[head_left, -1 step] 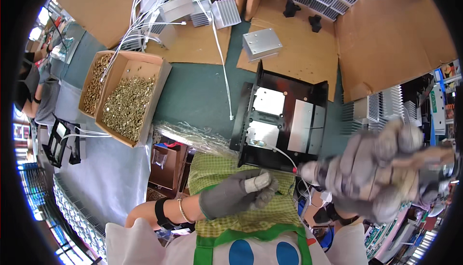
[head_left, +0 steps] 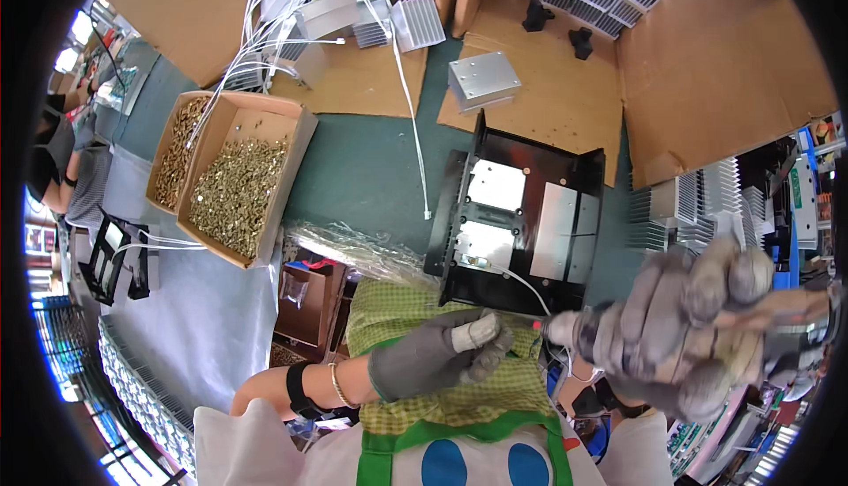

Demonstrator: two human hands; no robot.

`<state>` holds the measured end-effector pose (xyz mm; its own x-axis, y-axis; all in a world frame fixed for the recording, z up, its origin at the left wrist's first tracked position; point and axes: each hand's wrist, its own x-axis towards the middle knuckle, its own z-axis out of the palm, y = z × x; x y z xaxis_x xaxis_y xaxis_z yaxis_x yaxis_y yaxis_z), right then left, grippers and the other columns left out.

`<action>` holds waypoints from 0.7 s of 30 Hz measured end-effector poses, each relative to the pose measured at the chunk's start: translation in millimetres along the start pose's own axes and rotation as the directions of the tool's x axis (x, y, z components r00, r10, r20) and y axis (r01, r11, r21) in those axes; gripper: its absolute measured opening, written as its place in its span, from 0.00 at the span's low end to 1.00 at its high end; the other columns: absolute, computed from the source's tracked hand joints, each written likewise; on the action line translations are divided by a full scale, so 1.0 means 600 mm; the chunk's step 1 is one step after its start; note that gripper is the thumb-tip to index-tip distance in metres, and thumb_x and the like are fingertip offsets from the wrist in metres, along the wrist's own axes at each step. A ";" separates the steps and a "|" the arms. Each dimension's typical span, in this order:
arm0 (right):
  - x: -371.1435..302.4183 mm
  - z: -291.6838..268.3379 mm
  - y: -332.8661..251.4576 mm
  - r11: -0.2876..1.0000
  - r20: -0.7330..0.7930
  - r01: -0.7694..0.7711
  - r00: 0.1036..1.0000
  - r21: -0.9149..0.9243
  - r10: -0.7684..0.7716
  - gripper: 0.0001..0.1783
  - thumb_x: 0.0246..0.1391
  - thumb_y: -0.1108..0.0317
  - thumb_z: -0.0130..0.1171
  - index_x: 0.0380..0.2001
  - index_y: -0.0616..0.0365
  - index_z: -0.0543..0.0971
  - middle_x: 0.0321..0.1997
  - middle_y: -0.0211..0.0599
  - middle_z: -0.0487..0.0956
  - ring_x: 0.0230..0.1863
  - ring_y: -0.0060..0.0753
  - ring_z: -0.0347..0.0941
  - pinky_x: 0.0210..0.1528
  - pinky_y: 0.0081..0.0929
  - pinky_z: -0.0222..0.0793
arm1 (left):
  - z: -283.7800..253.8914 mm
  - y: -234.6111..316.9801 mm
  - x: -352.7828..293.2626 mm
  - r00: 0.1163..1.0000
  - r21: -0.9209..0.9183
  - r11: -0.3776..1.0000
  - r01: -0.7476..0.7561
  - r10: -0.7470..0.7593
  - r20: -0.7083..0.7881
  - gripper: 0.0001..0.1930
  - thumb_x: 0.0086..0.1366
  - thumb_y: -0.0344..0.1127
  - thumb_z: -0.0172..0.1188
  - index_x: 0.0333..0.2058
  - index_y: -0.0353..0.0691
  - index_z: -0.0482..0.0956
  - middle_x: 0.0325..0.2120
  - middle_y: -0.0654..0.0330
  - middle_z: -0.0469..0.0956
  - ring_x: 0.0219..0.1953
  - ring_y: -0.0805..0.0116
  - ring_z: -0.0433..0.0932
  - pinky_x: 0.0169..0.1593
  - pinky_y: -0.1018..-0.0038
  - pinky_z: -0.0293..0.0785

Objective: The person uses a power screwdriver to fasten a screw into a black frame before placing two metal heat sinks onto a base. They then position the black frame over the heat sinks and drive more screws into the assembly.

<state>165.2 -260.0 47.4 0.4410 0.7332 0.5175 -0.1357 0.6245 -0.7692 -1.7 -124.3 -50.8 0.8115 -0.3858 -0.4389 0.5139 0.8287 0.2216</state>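
My right hand (head_left: pixel 685 331), in a grey glove, is wrapped around what looks like a power screwdriver (head_left: pixel 563 330). Its red-collared tip points left, just off the near edge of a black metal housing (head_left: pixel 541 187). Silver plates (head_left: pixel 495 186) lie inside that housing, and a small part on a white wire (head_left: pixel 477 261) sits on the nearer left plate. Over my lap, my left hand (head_left: pixel 446 352), also gloved, has its fingers curled and the thumb pressed against them. Whatever it may hold is hidden.
Left of the housing stands a cardboard box (head_left: pixel 301 146) of small brass-coloured screws. White cables (head_left: pixel 408 102) and finned heat sinks (head_left: pixel 418 24) lie behind. A silver block (head_left: pixel 485 77) rests on cardboard beyond the housing. Crumpled clear plastic (head_left: pixel 362 252) lines the table's front edge.
My right hand and the screwdriver have dropped slightly toward me, away from the housing's near edge. The left hand keeps its curled pose.
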 end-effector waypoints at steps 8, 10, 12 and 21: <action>-0.028 0.027 0.011 0.995 -0.059 -0.076 0.995 0.065 0.080 0.31 0.54 0.66 0.52 0.60 0.55 0.55 0.40 0.46 0.72 0.21 0.29 0.66 0.26 0.36 0.68 | -0.001 -0.010 0.011 0.994 -0.082 0.996 -0.041 0.049 0.100 0.17 0.64 0.47 0.52 0.41 0.37 0.70 0.24 0.62 0.68 0.22 0.73 0.61 0.26 0.78 0.57; -0.027 0.031 0.012 0.994 -0.065 -0.082 0.994 0.068 0.086 0.31 0.53 0.67 0.53 0.59 0.55 0.56 0.40 0.45 0.72 0.21 0.29 0.67 0.27 0.36 0.69 | -0.001 -0.010 0.010 0.990 -0.125 0.991 -0.037 0.054 0.131 0.17 0.65 0.45 0.51 0.43 0.37 0.70 0.24 0.61 0.69 0.20 0.74 0.62 0.26 0.78 0.58; -0.026 0.034 0.012 0.994 -0.066 -0.085 0.994 0.069 0.089 0.32 0.53 0.67 0.54 0.59 0.55 0.56 0.39 0.45 0.72 0.22 0.29 0.68 0.27 0.37 0.70 | -0.003 -0.012 0.008 0.993 -0.145 0.988 -0.043 0.059 0.107 0.17 0.65 0.45 0.51 0.44 0.36 0.70 0.25 0.60 0.70 0.20 0.75 0.62 0.26 0.79 0.58; -0.034 0.040 0.004 0.994 -0.043 -0.108 0.993 0.015 0.109 0.33 0.51 0.70 0.59 0.59 0.54 0.58 0.38 0.43 0.72 0.25 0.30 0.70 0.31 0.39 0.74 | -0.019 -0.015 0.008 0.989 -0.103 0.995 -0.010 0.025 0.148 0.20 0.66 0.48 0.49 0.45 0.35 0.69 0.28 0.61 0.72 0.21 0.76 0.63 0.26 0.80 0.60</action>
<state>134.5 -266.9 43.7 0.4618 0.7845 0.4139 -0.1962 0.5454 -0.8149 -5.6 -129.1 -65.0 0.8565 -0.4204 -0.2993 0.4743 0.8699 0.1355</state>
